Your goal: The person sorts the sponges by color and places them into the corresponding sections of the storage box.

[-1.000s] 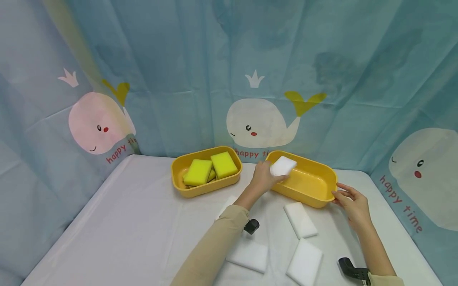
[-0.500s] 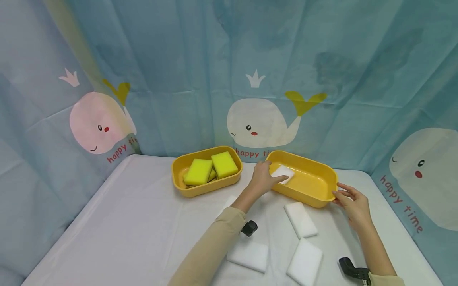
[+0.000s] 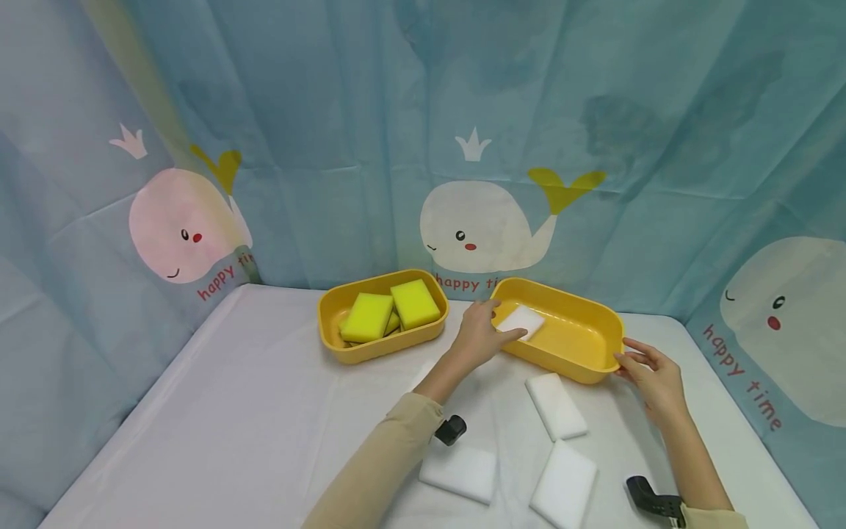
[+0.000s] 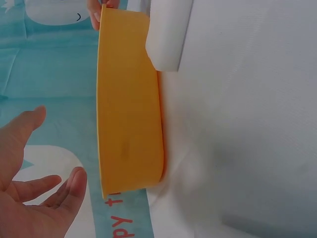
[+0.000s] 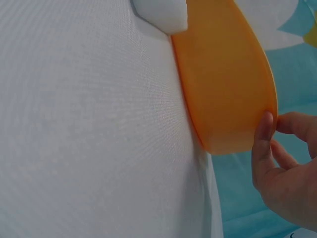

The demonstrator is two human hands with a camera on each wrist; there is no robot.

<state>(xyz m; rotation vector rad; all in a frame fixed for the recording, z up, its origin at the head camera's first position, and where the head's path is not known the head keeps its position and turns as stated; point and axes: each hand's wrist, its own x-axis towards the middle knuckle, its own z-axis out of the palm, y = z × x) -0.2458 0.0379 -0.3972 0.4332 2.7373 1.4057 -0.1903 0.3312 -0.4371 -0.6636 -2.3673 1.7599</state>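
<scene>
Where it stretches from nine o'clock through twelve to three, a blue curtain (image 3: pixel 344 95) printed with whales (image 3: pixel 479 228) hangs behind a white table (image 3: pixel 264 411). Two beige sleeves (image 3: pixel 377 463) reach in, one from about half past six, the other from a little after four.

Near the table's far edge sits the right tray (image 3: pixel 575 338), yellow and slightly angled; the left tray (image 3: pixel 370 351), also yellow, stands apart from it at nine o'clock.

At the right tray's four o'clock corner the right hand (image 3: pixel 654 378) pinches the rim, thumb on the outer wall. The left hand (image 3: pixel 479 338) hovers by the same tray's nine o'clock end, thumb and fingers spread, its grip released; the left wrist view shows it clear of the tray wall.

Near those fingers, a white block (image 3: pixel 521 321) lies inside the right tray, toward nine o'clock. Four loose blocks (image 3: pixel 557 406) rest on the table: two at six o'clock from that tray, nearly corner to corner, one at seven, and one at eight, mostly hidden by the left forearm. Yellow sponges (image 3: pixel 367 317) are heaped in the left tray. Smallest, black cameras (image 3: pixel 451 430) jut from both wrists.
</scene>
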